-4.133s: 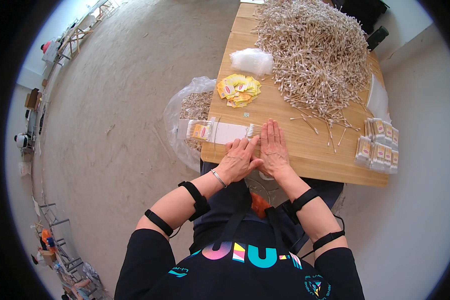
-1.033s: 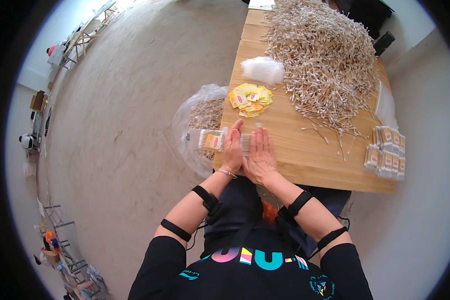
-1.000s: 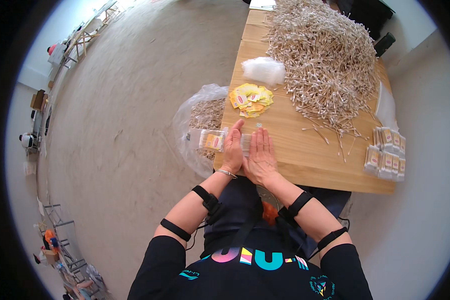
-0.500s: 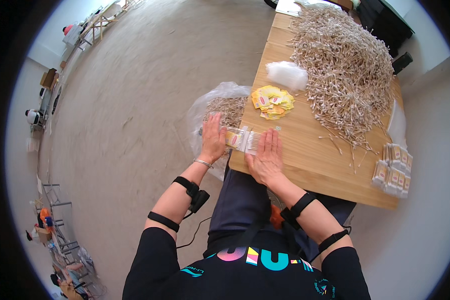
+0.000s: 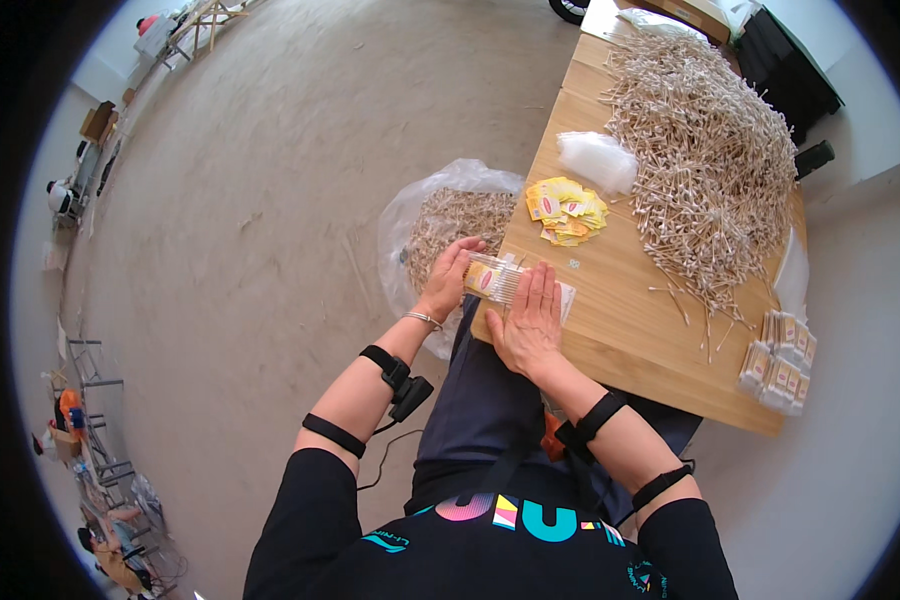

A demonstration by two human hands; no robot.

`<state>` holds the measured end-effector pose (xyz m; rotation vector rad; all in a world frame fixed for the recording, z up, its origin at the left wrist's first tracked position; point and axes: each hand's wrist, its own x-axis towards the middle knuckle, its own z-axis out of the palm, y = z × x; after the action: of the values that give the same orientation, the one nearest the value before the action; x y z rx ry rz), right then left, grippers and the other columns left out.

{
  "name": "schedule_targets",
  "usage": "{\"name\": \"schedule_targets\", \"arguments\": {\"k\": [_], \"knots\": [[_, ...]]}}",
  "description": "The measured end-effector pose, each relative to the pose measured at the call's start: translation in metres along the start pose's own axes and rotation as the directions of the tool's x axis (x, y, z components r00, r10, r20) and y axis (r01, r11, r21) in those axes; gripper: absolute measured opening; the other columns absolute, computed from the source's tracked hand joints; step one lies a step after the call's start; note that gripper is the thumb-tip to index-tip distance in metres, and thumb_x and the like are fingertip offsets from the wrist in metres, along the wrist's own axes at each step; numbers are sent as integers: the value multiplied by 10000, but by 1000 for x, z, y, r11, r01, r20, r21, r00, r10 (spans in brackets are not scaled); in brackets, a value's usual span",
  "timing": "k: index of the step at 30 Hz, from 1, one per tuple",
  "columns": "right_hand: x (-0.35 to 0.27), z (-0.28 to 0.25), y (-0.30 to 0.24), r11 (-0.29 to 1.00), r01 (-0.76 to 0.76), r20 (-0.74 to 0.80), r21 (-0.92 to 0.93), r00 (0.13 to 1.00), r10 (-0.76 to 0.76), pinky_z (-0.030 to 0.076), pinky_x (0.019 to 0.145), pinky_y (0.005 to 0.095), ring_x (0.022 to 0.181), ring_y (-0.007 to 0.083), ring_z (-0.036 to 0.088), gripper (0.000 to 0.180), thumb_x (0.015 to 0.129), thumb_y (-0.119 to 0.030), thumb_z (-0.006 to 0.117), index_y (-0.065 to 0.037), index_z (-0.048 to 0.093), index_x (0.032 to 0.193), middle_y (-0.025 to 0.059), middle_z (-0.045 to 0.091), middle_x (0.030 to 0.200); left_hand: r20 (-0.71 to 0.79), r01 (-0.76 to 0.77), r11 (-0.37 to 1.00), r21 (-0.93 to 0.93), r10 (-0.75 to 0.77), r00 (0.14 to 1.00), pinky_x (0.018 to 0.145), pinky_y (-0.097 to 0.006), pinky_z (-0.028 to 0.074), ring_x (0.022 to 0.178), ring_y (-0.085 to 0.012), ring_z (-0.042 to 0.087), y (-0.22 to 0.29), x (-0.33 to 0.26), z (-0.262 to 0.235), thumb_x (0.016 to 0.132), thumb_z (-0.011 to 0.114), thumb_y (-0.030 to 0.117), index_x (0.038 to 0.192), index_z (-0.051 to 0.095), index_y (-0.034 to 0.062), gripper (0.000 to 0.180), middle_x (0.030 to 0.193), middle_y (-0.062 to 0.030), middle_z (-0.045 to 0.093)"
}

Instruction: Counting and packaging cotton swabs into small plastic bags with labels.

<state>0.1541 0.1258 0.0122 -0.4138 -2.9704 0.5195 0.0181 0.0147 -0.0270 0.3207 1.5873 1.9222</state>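
A clear packet of cotton swabs [image 5: 489, 277] with a yellow card inside lies across the table's near left corner. My left hand [image 5: 448, 283] grips its left end, just beyond the table edge. My right hand [image 5: 530, 322] lies flat over the packet's right end with its fingers stretched out; a bit of clear plastic shows beside those fingers. Farther back sits a pile of yellow cards [image 5: 565, 210], and behind it a stack of clear plastic bags [image 5: 598, 162].
A big heap of loose cotton swabs [image 5: 710, 150] covers the table's [image 5: 630, 320] far right part. Filled packets [image 5: 780, 362] are stacked at the right edge. Below the left edge, a clear sack [image 5: 400, 215] of swabs stands on the floor. People work far left.
The packet has shifted right, farther under my right hand. My left hand has gone from flat beside it to gripping its left end. The view has turned slightly.
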Motion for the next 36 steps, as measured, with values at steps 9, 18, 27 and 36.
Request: {"name": "schedule_targets", "arguments": {"k": [9, 18, 27, 36], "knots": [[8, 11, -12, 999, -45, -30, 1, 999, 45, 29, 1135, 497, 1400, 439, 0, 914, 848, -438, 541, 131, 83, 1398, 314, 63, 1480, -37, -54, 998, 19, 55, 998, 974, -286, 420, 1116, -175, 528, 2, -1, 6, 1006, 355, 184, 1244, 463, -14, 328, 1215, -128, 558], [7, 9, -8, 1000, -16, 21, -6, 1000, 16, 27, 1138, 491, 1403, 429, -9, 897, 855, -438, 530, 128, 92, 1396, 304, 46, 1487, -74, -37, 999, 37, 39, 996, 956, -280, 429, 1087, -155, 540, 3, -3, 10, 1007, 347, 197, 1218, 485, -8, 324, 1194, -112, 572], [8, 9, -12, 1000, -14, 4, 5, 1000, 14, 25, 1136, 491, 1404, 432, 3, 887, 860, -427, 526, 130, 96, 1399, 319, 59, 1482, -72, -63, 997, 41, 66, 995, 943, -278, 440, 1074, -155, 545, -7, 3, 9, 1007, 344, 198, 1214, 484, -8, 323, 1180, -104, 575], [27, -1, -1, 754, 2, -155, 657, 979, 132, 66, 1143, 429, 1413, 387, 50, 746, 895, -309, 449, 97, 105, 1418, 289, 91, 1494, -64, 19, 1000, -24, -20, 998, 972, -290, 422, 1115, -165, 529, 3, 0, 5, 1006, 336, 213, 1266, 454, 1, 356, 1217, -109, 560]]}}
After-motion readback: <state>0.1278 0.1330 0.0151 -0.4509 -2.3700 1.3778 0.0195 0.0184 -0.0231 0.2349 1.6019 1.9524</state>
